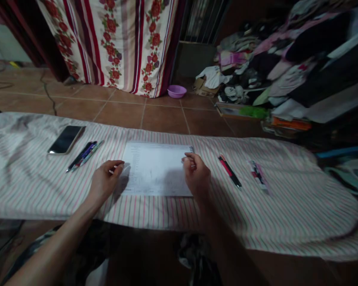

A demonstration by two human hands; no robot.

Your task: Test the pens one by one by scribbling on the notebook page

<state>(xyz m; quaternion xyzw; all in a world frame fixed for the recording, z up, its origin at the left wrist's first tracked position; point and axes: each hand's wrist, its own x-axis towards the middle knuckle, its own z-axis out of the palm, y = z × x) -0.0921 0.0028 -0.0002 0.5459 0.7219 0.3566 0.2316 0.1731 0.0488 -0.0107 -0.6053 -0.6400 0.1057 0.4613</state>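
Observation:
A white printed sheet of paper (pixel 155 167) lies on a board covered with striped cloth (pixel 286 206). My left hand (pixel 105 182) pinches the paper's left edge, fingers closed. My right hand (pixel 197 174) pinches its right edge, fingers curled. Both hands rest low on the cloth at either side of the sheet.
A phone (pixel 66 139) and several pens (pixel 85 155) lie left of the paper. A red and black pen (pixel 229 171) and a small packet (pixel 258 174) lie to the right. Beyond are a tiled floor, a floral curtain (pixel 122 43), a purple bowl (pixel 176 91) and piled clothes (pixel 286 59).

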